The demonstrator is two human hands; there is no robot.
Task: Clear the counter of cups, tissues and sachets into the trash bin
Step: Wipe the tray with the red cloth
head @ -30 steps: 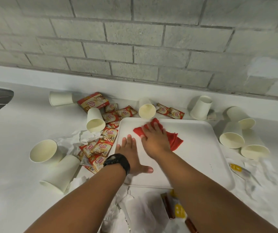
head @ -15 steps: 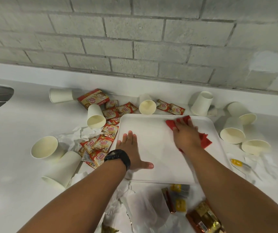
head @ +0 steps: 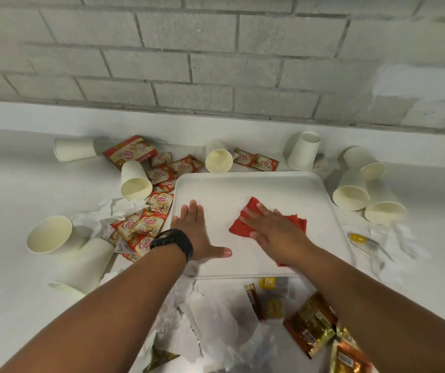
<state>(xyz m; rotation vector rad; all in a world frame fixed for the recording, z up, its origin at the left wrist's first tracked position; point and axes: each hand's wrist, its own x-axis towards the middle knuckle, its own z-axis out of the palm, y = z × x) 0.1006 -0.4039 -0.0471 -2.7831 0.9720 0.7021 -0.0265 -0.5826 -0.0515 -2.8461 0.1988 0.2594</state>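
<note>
Paper cups (head: 136, 181), light and easily crushed, best pinched at the rim, lie tipped just beyond the left hand (head: 197, 232), flat and empty on the tray (head: 242, 184), while the right hand (head: 272, 232) presses open-palmed on a red cloth (head: 238, 224).

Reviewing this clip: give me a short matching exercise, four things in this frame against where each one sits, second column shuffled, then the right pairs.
Things:
1. red cloth
2. left hand
3. creamer box
4. yellow packet

Places:
A. flat on the tray's left part
B. counter, right of the tray
C. under the right hand
D. by the back wall, beside a tipped cup

Pairs: 1-C, 2-A, 3-D, 4-B
</note>
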